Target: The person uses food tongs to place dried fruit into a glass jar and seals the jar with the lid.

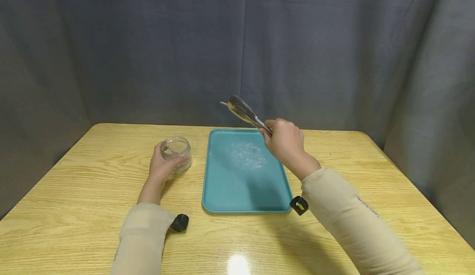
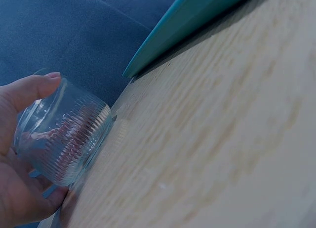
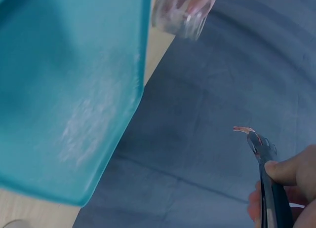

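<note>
My left hand [image 1: 161, 168] grips a small ribbed clear glass jar [image 1: 176, 153] that stands on the wooden table [image 1: 92, 192], left of a teal tray [image 1: 222, 196]. In the left wrist view the thumb and fingers [image 2: 29, 87] curl round the jar [image 2: 69, 139]. My right hand [image 1: 285, 143] holds metal tongs [image 1: 243, 111] by their handle end, lifted above the tray's far edge, tips pointing up and left. A patch of white grains [image 1: 248, 155] lies on the tray. The right wrist view shows the tongs [image 3: 264, 169], the tray [image 3: 44, 65] and the jar [image 3: 185, 11].
A grey curtain [image 1: 237, 48] hangs behind the table. Black wrist-camera mounts [image 1: 179, 222] sit on both beige sleeves. Bare table lies to the left and right of the tray.
</note>
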`<state>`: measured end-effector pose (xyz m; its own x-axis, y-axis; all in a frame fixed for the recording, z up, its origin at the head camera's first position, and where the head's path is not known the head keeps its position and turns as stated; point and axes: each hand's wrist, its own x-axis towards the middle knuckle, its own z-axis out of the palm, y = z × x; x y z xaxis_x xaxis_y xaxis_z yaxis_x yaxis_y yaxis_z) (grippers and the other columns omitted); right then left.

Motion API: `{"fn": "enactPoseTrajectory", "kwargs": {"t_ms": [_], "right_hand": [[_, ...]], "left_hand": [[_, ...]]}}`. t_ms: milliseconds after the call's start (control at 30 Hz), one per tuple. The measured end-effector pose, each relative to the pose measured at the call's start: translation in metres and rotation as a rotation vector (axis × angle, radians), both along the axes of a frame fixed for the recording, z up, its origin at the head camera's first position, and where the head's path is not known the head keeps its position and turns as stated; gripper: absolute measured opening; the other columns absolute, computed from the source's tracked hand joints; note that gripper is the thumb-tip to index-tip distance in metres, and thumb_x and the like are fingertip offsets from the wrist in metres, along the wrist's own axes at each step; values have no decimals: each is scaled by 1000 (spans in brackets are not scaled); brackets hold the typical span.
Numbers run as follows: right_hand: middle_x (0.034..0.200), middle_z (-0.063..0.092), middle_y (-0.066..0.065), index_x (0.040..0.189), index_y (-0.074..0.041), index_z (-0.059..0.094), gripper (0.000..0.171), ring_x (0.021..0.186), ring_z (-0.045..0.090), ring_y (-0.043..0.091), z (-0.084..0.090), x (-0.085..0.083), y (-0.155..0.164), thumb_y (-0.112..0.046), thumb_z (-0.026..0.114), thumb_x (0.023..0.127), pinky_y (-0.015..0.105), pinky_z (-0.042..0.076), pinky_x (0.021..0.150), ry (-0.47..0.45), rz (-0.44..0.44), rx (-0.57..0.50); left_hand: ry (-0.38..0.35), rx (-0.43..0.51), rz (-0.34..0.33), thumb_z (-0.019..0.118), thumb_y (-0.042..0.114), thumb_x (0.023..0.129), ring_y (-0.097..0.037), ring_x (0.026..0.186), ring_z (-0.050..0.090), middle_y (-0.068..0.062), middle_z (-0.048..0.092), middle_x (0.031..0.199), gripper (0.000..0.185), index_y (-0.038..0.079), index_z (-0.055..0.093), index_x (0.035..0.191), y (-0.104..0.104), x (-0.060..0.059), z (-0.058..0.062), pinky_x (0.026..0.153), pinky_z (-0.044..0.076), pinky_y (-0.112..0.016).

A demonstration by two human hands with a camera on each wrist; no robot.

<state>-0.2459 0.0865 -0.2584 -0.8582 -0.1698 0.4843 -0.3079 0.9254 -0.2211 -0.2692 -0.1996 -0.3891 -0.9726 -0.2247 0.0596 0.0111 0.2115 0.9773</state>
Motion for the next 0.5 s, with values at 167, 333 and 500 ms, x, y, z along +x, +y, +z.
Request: {"fn": "enactPoseTrajectory", "kwargs": {"t_ms": [167, 333, 500], "right_hand": [[80, 60, 6, 96, -12, 67, 20, 68, 56, 24, 2, 2, -14, -24, 57, 83, 41, 41, 52, 34, 41, -2], [75, 59, 3, 92, -13, 67, 17, 64, 55, 20, 0, 3, -28, -24, 57, 83, 38, 40, 50, 47, 82, 2], [72, 57, 2, 90, -13, 67, 16, 60, 53, 17, -4, 6, -41, -23, 56, 84, 35, 39, 46, 59, 121, 2]], "left_hand": [[7, 0, 1, 72, 19, 70, -35, 121, 21, -11, 18, 138, 91, 12, 11, 137, -1, 1, 0, 95, 25, -46], [9, -4, 2, 71, 18, 70, -35, 121, 21, -12, 18, 138, 91, 12, 11, 137, -2, 1, 0, 95, 25, -46], [15, -3, -1, 71, 18, 70, -35, 121, 23, -12, 18, 138, 90, 11, 12, 137, -3, 2, 1, 94, 25, -46]]}}
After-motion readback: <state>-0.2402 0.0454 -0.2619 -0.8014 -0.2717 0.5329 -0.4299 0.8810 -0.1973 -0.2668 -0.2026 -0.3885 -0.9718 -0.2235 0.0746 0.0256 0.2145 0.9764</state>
